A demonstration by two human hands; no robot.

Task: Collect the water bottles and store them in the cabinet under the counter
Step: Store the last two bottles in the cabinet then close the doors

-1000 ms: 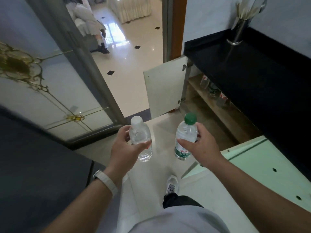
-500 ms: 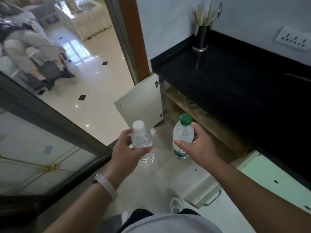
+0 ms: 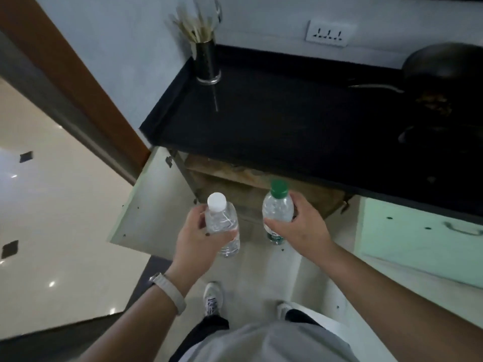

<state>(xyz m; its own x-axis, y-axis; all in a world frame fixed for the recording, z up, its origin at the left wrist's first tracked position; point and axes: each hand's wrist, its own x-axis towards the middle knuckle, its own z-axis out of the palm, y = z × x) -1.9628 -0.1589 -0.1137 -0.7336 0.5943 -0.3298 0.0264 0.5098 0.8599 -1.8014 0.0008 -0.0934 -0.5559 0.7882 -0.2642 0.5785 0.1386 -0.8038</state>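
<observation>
My left hand (image 3: 197, 242) grips a clear water bottle with a white cap (image 3: 222, 223), held upright. My right hand (image 3: 303, 228) grips a second clear bottle with a green cap (image 3: 277, 207) and a green label, also upright. Both bottles hang in front of the open cabinet (image 3: 243, 189) under the black counter (image 3: 274, 121). The cabinet's pale left door (image 3: 154, 202) is swung wide open. Inside I see brown wooden shelving; its contents are hidden by the counter edge.
A metal holder of chopsticks (image 3: 206, 61) stands at the counter's back left corner. A dark wok (image 3: 444, 66) sits at the right. A mint-green cabinet door (image 3: 418, 244) stands open on the right. My shoes (image 3: 213, 299) are on the tiled floor.
I have turned right and stepped closer, so the counter and open cabinet now lie straight ahead. Both hands still hold their bottles.
</observation>
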